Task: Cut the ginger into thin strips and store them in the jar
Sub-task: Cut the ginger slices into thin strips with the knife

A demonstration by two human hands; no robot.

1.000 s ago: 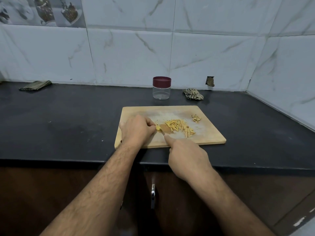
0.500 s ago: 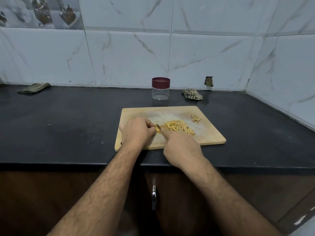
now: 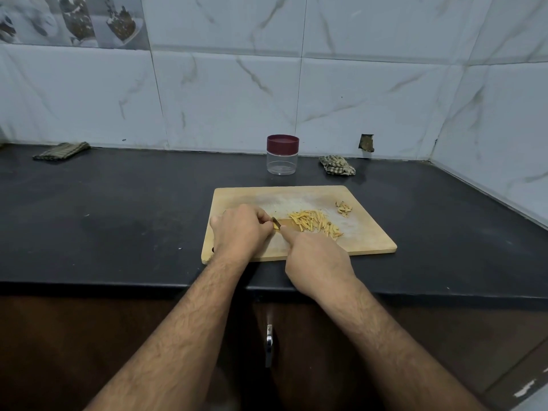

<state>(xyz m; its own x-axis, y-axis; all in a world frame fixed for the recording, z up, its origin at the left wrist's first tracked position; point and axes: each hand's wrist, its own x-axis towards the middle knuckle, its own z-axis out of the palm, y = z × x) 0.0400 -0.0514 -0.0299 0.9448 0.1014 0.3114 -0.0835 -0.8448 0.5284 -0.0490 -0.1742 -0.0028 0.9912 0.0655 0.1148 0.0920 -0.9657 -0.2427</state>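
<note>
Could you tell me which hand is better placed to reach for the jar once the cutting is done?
Left, probably. The left hand only steadies the ginger piece, while the right hand grips the knife. The lidded jar stands just behind the cutting board.

1. Ginger strips (image 3: pixel 314 223): thin pale-yellow sticks heaped near the middle of the wooden cutting board (image 3: pixel 370 238).
2. Ginger piece (image 3: pixel 276 225): small, just left of that heap.
3. Jar (image 3: pixel 282 155): clear, upright, maroon lid on, behind the board.
</note>
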